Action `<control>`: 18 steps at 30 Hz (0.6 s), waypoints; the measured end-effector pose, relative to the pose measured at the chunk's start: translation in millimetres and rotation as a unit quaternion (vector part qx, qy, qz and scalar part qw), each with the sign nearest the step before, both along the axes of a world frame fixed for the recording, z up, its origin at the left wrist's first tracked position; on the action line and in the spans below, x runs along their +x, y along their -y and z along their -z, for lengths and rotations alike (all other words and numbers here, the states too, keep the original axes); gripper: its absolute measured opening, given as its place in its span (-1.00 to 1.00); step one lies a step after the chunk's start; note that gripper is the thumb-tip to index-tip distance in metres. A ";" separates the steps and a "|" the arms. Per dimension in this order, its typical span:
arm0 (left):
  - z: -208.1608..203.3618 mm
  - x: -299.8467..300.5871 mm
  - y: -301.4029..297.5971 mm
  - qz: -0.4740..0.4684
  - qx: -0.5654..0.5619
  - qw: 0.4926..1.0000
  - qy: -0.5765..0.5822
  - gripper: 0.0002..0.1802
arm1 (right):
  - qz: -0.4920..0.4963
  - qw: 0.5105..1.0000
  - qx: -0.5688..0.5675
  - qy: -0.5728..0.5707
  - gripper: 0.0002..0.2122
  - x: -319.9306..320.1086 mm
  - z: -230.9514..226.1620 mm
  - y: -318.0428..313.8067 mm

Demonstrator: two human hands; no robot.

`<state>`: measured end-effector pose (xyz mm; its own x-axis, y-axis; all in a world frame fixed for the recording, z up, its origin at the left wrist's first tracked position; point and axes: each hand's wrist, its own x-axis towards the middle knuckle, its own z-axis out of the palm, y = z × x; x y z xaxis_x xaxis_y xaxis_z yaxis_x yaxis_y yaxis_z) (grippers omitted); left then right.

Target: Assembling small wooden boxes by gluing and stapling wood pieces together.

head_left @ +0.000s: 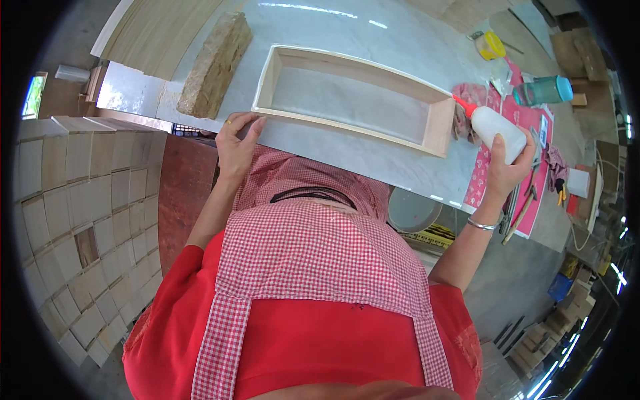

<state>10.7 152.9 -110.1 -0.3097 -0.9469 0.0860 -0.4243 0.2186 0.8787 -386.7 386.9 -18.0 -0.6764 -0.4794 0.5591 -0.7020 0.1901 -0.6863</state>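
A long rectangular wooden frame with pale thin walls lies on the grey tabletop; the tabletop shows through its inside. At its near left corner, my left hand has its fingers bent, with thumb and fingertips close to the wood; whether they grip it I cannot tell. My right hand is wrapped round a white squeeze bottle with a red nozzle. The bottle is tilted, and its nozzle tip points at the frame's right end, by the far corner.
A rough brown block and stacked thin boards are at the left. To the right lie a crumpled pink cloth, a teal jar, a yellow tub and a hammer. Stacked wooden pieces rise left of me.
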 end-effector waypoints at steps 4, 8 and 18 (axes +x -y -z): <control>0.8 0.0 1.2 0.004 -0.001 1.000 0.007 -0.76 | 0.012 1.000 -0.004 -0.001 -0.54 -2.5 -0.7 -7.0; 0.2 0.0 0.6 0.005 0.009 1.000 0.003 -0.76 | 0.005 1.000 0.003 0.005 -0.54 2.4 -2.8 -13.2; 0.1 -0.5 0.1 0.011 0.011 1.000 -0.009 -0.74 | -0.010 0.999 0.039 0.008 -0.52 29.1 -16.1 -45.0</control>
<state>10.2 152.8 -110.2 -0.3282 -0.9419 0.0712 -0.4037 0.2081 0.8909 -357.6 431.9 -1.9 -0.6747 -0.5351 0.5084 -0.6952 0.2294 -0.6812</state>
